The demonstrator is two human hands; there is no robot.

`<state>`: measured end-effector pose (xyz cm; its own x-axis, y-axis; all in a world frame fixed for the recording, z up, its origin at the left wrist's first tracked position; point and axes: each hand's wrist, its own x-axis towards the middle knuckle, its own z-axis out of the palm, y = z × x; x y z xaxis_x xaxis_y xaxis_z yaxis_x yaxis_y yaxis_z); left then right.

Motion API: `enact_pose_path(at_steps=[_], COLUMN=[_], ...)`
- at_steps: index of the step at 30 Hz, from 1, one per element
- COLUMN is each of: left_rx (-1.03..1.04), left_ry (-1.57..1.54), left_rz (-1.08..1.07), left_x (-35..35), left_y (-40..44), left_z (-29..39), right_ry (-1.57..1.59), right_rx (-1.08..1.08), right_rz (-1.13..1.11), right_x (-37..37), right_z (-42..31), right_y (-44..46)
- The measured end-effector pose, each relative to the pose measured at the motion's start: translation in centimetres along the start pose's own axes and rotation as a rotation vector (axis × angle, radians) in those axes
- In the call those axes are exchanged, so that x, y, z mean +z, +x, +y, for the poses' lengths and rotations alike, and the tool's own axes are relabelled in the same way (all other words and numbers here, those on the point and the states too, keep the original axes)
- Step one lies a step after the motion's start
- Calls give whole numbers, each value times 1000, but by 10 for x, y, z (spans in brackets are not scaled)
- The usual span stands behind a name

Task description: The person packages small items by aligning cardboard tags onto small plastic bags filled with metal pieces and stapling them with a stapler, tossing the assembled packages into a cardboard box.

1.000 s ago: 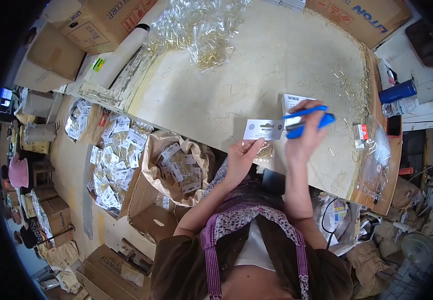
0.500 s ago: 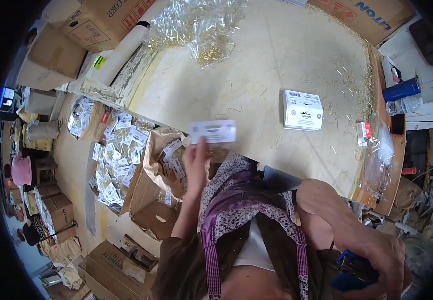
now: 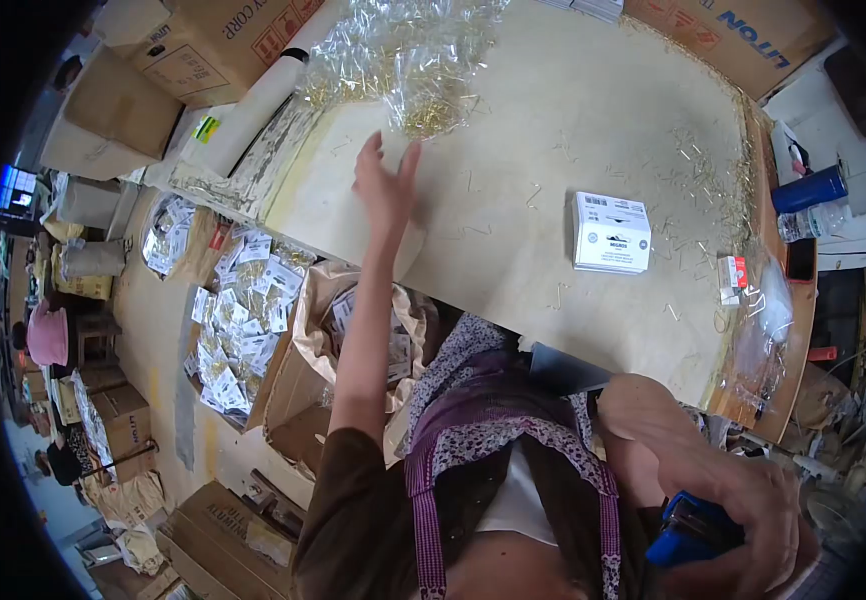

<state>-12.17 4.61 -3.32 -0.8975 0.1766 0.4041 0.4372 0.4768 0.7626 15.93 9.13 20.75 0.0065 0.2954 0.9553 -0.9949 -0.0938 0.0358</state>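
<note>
Holding of a stapler (image 3: 691, 530) by the right grip (image 3: 768, 505); left grip (image 3: 386, 193) bare beside the bags (image 3: 403, 65).
The stapler is enclosed at four o'clock, some fingers being hidden. At eleven, the left grip is spread wide, thumb parted from fingers, with nothing seen in it; the bags are heaped just beyond, at twelve, on the tabletop (image 3: 523, 120), and whether they are touched cannot be told. The cards (image 3: 613, 235) are stacked at two o'clock, and wires (image 3: 695, 155) are strewn past them. Packs (image 3: 238, 345) are piled at nine.

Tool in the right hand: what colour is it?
Mostly blue with dark parts; the tool shows in the head view.
</note>
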Motion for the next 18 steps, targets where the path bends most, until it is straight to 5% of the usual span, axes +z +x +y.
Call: enact_pose_path(at_steps=[5, 7, 8, 10, 11, 13, 15, 17, 18], left_rx=[-173, -212, -214, -140, -137, -129, -217, -311, -442], left_ry=[306, 254, 255, 179, 176, -443, -680, -917, -1118], left_rz=[12, -122, -124, -131, -130, -212, -275, -341, -411], left_x=[46, 46, 46, 43, 39, 26, 7, -15, -24], left_y=[30, 35, 34, 33, 31, 22, 9, -10, -21], left_z=[15, 7, 3, -5, -10, -20, -19, -9, -3], right_ry=[125, -80, -81, 60, 59, -727, -1524, -1395, -1512], right_rx=[93, -617, -615, -4, -7, 384, 772, 1066, 1170], right_rz=[-84, -16, -15, -30, -34, -66, -79, 57, -50], right_x=[-1, 14, 9, -10, -18, -36, -58, -108, -132], right_z=[-1, 2, 2, 3, 0, -12, -28, -29, -31], right_y=[9, 12, 6, -18, -26, -40, -57, -83, -93])
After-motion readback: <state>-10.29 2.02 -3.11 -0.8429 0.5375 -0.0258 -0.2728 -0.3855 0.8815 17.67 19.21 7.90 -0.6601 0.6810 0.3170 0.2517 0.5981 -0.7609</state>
